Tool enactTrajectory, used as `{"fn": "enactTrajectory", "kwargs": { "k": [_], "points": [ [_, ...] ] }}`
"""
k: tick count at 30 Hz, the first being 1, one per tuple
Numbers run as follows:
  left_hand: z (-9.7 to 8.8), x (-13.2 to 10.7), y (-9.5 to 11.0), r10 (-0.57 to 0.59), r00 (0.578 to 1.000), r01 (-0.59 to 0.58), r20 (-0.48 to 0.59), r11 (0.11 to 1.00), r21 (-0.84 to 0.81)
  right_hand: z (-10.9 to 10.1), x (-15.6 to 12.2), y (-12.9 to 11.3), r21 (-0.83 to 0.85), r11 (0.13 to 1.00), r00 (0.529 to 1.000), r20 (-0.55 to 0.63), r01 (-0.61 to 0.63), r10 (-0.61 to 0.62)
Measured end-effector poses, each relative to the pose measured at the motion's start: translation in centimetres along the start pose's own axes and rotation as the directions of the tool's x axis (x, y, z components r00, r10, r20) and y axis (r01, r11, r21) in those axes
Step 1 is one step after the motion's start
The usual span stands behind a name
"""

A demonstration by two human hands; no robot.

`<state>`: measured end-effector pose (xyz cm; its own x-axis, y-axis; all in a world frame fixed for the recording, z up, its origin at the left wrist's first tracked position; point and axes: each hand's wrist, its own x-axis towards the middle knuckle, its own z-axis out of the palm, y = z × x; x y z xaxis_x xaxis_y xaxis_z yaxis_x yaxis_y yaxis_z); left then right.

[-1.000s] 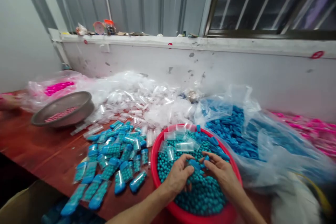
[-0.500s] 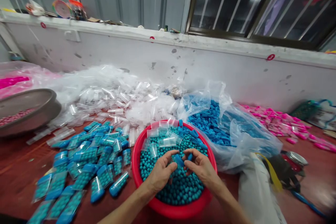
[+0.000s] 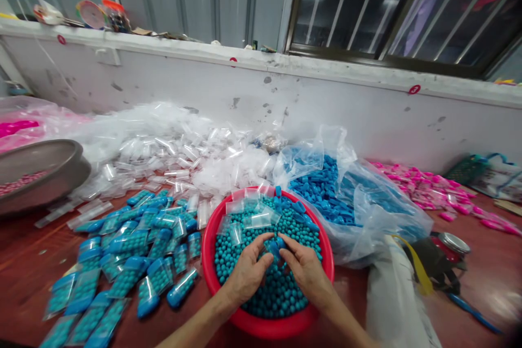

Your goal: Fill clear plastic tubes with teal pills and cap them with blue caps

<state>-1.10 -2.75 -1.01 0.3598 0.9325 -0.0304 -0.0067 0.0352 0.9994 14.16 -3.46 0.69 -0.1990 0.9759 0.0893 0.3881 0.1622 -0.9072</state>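
Above a red basin (image 3: 207, 253) of teal beads (image 3: 281, 296), my two hands meet at a small blue piece. My left hand (image 3: 250, 267) pinches a small blue container (image 3: 272, 249), partly hidden by the fingers. The fingers of my right hand (image 3: 304, 263) are closed on a blue cap (image 3: 280, 241), pressed against the container's end. Clear plastic sleeves (image 3: 261, 220) and several loose blue caps (image 3: 299, 207) lie on the beads. Left of the basin are many bead-filled containers with blue ends (image 3: 130, 242).
Clear sleeves (image 3: 163, 147) heap along the wall. A plastic bag of blue caps (image 3: 322, 190) sits behind the basin at right, with pink pieces (image 3: 424, 187) beyond it. A grey bowl (image 3: 44, 190) of pink beads stands far left; a white sack (image 3: 397, 304) lies at right.
My right hand has moved left, bringing the blue cap from apart to against the container in my left hand. The whole view has shifted slightly.
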Motion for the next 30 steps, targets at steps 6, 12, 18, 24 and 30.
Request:
{"fn": "enactTrajectory", "kwargs": {
  "k": [6,12,18,24,30],
  "points": [
    [0.1,-0.1,0.0,0.004,0.999,-0.004,0.049,1.000,-0.002,-0.4,0.0,0.0,-0.006,1.000,0.998,0.069,-0.008,0.008],
    [0.3,-0.1,0.3,-0.020,0.999,0.021,0.039,0.999,-0.031,-0.1,0.3,0.6,0.097,0.994,0.987,0.154,-0.054,0.039],
    [0.2,-0.3,0.7,0.001,0.997,0.000,-0.072,1.000,0.006,0.6,0.2,-0.3,-0.028,0.999,0.995,0.103,0.014,-0.011],
    [0.0,-0.1,0.8,0.008,0.999,-0.011,-0.054,0.998,-0.063,0.6,-0.7,-1.1,-0.298,0.951,0.988,0.152,0.083,-0.039],
    [0.0,0.2,0.5,0.081,0.996,-0.086,-0.042,0.987,-0.136,1.7,-0.5,-1.6,-0.496,0.868,0.993,0.095,-0.017,0.074]
  ]
}}
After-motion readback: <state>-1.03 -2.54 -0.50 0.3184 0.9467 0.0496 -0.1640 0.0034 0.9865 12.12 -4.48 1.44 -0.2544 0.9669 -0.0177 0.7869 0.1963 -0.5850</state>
